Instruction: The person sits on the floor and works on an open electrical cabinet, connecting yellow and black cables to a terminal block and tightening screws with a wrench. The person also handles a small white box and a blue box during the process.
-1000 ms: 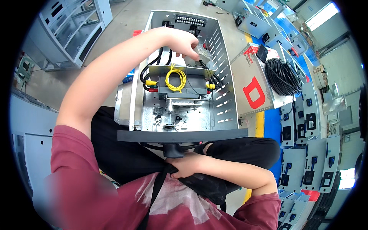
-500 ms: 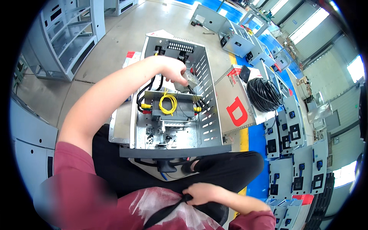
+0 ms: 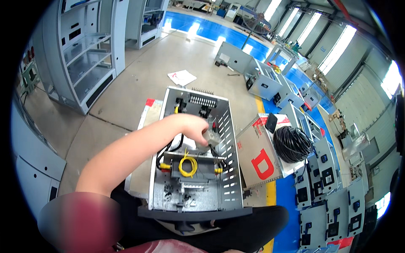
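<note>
My left hand (image 3: 196, 130) reaches into an open metal electrical enclosure (image 3: 154, 185) between my legs. Its bent fingers close against a grey, box-shaped part (image 3: 213, 137) near the slotted right wall, and the fingertips are partly hidden. Black wires (image 3: 214, 151) run down from beside that part. Nearer to me, a coil of yellow wire (image 3: 187, 164) lies over a dark crosswise unit (image 3: 206, 168) with yellow-sleeved cable ends (image 3: 165, 166) at its sides. A white-and-black terminal strip (image 3: 202, 101) is fixed at the far end. My right hand is out of the picture.
On the right, a cardboard box (image 3: 253, 168) bears a black cable coil (image 3: 292, 144) and a dark phone-like object (image 3: 271, 122). Tall grey cabinets (image 3: 90, 63) stand at the left. Several grey panels (image 3: 312, 219) stand at the far right. Paper (image 3: 182, 77) lies on the floor beyond the enclosure.
The view has tilted up, so the enclosure sits lower in it. My left hand stays at the grey part. My right hand, earlier holding a black strap at my waist, has left the view.
</note>
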